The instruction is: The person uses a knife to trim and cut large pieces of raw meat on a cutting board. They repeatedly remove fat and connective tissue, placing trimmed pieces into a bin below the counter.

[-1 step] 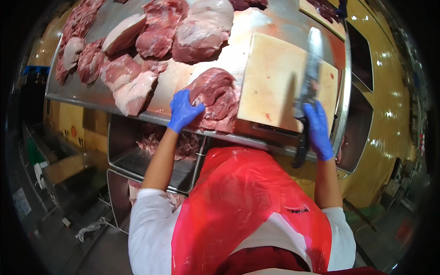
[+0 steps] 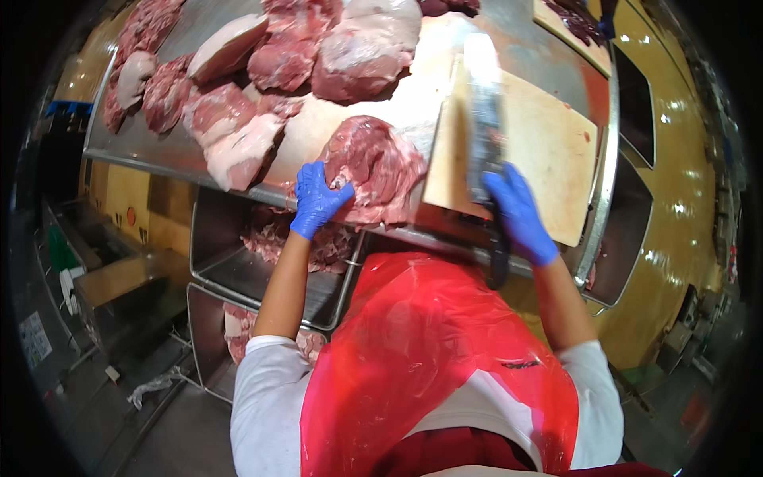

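My left hand [image 2: 319, 200], in a blue glove, grips the near left edge of a large raw piece of meat [image 2: 373, 159] on the metal table. Its thumb lies over the meat, while some fingertips are hidden. In my right hand [image 2: 520, 215], also blue-gloved, is a long knife [image 2: 486, 135], its blade pointing away from me and its dark handle toward me. Motion blurs the blade, which is above the left part of a pale cutting board [image 2: 548, 151]. Blade and meat are apart.
More raw cuts [image 2: 362, 60] lie across the far left of the table [image 2: 151, 163]. Below its near edge stand metal bins [image 2: 230, 270] with meat pieces. Another board [image 2: 576, 36] with dark meat is at the far right, beside another person's gloved hand [image 2: 606, 24].
My right hand and the knife have moved left across the cutting board, toward the meat. My left hand keeps its hold on the meat.
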Available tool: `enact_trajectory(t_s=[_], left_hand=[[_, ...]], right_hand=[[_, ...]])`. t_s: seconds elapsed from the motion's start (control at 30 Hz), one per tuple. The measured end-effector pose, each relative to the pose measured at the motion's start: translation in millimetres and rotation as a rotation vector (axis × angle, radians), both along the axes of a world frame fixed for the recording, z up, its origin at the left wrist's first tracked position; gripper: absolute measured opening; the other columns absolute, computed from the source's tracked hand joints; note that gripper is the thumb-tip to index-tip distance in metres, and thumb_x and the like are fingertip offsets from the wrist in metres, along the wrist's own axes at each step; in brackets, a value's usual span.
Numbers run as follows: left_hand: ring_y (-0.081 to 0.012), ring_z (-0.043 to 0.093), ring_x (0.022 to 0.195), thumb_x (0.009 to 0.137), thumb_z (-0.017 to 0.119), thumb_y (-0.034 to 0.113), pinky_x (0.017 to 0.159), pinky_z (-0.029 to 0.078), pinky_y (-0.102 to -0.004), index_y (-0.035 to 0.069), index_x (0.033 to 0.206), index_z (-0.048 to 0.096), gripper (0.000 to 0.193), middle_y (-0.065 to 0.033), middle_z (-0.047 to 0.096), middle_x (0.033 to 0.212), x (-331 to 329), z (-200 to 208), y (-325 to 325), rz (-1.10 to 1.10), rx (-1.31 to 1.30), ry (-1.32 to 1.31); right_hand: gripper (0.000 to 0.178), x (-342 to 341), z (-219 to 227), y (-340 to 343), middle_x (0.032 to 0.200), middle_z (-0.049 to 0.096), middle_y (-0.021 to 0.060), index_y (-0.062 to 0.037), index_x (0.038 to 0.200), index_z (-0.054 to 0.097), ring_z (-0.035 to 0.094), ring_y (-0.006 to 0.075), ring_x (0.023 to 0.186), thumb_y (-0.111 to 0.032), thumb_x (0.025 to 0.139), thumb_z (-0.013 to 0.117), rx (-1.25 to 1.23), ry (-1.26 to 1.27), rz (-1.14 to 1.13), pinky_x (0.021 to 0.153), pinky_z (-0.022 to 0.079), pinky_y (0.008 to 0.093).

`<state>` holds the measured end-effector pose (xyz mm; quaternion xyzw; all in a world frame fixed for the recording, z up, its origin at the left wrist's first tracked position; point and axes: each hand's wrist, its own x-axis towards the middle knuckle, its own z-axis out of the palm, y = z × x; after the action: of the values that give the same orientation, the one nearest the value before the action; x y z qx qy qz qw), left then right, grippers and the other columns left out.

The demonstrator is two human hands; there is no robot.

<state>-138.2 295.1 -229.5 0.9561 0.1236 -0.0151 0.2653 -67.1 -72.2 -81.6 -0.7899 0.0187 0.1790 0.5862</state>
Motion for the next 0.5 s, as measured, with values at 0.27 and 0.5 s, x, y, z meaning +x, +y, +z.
enact_trajectory(t_s=[0.27,0.5], left_hand=[[-0.0217,0.058,0.116,0.089,0.07,0.031,0.105,0.044,-0.0378,0.006,0.139,0.047,0.061,-0.0102,0.057,0.13,-16,-22,114,0.573,-1.59,-0.162],[-0.0301,0.054,0.129,0.094,0.052,0.034,0.114,0.039,-0.0444,0.001,0.147,0.042,0.063,-0.0147,0.054,0.142,-1,-25,64,0.332,-2.067,-0.095]], right_hand=[[0.034,79,-79,261,0.1,0.062,0.0067,0.0031,0.113,0.059,0.055,0.0148,0.09,-0.027,0.096,0.054,0.135,0.038,0.645,0.081,0.046,0.0325],[0.037,66,-91,258,0.113,0.06,0.006,0.0013,0.126,0.054,0.053,0.0129,0.102,-0.023,0.099,0.05,0.329,0.259,0.527,0.098,0.042,0.0296]])
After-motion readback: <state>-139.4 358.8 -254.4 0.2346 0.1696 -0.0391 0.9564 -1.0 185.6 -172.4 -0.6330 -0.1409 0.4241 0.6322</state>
